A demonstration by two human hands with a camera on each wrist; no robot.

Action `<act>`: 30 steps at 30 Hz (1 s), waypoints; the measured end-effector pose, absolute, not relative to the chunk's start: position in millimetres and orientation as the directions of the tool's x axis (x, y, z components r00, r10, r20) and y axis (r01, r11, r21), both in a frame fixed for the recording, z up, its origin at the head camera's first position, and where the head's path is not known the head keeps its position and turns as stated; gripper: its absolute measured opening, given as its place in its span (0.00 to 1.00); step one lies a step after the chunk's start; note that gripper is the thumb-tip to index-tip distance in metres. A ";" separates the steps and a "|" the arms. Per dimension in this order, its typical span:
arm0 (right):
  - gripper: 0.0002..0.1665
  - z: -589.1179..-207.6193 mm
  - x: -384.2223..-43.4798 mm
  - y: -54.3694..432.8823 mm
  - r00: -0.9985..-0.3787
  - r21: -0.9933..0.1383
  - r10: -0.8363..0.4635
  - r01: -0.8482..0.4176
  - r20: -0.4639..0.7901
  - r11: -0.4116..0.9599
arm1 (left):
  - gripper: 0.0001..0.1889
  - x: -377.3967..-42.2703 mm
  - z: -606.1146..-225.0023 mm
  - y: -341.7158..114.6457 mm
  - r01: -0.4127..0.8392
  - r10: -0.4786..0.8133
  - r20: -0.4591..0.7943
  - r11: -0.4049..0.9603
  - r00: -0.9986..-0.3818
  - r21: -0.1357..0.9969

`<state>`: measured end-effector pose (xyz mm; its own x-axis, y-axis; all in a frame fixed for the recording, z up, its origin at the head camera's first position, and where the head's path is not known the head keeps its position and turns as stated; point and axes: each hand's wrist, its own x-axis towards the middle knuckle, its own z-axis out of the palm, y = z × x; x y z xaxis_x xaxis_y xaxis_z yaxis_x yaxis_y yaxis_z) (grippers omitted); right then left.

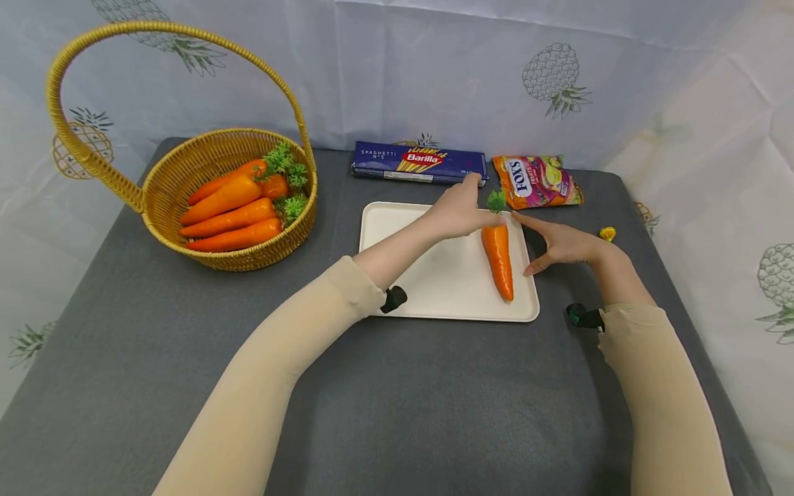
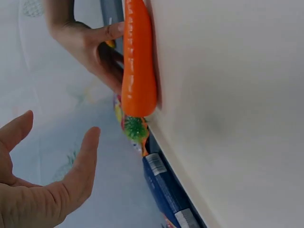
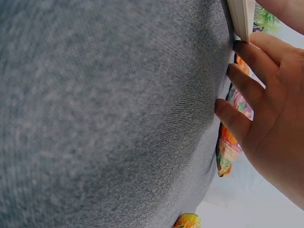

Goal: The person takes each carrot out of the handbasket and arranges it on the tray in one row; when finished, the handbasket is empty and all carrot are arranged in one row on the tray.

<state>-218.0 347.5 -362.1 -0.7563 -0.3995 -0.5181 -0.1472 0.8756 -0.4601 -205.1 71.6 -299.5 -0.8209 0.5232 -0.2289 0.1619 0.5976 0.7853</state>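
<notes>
A single orange carrot with a green tuft lies lengthwise near the right side of a cream tray. My left hand hovers over the tray's far side beside the carrot's leafy end. In the left wrist view that left hand has thumb and fingers spread apart, holding nothing. At the tray's right edge is my right hand, its thumb and fingers apart along the rim. The right wrist view shows extended fingers on the dark cloth, the uppermost at the tray's corner.
A yellow wicker basket with a tall handle holds several carrots at the left. Behind the tray lie a blue Barilla spaghetti box and a Fox's candy bag. A small yellow item sits by the right edge.
</notes>
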 end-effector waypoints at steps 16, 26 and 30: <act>0.71 -358.7 -217.9 345.2 -0.751 -0.466 -0.406 -0.148 -0.521 0.872 | 0.44 -193.4 -271.4 26.9 0.194 0.536 -0.083 0.440 -0.840 0.877; 0.71 -358.7 -216.9 342.0 -0.755 -0.447 -0.386 -0.137 -0.531 0.884 | 0.39 -182.1 -259.2 -26.3 0.201 0.482 -0.002 0.368 -0.876 0.908; 0.71 -358.8 -216.6 342.2 -0.757 -0.442 -0.383 -0.138 -0.530 0.886 | 0.37 -181.2 -251.3 -45.0 0.200 0.448 0.021 0.356 -0.894 0.913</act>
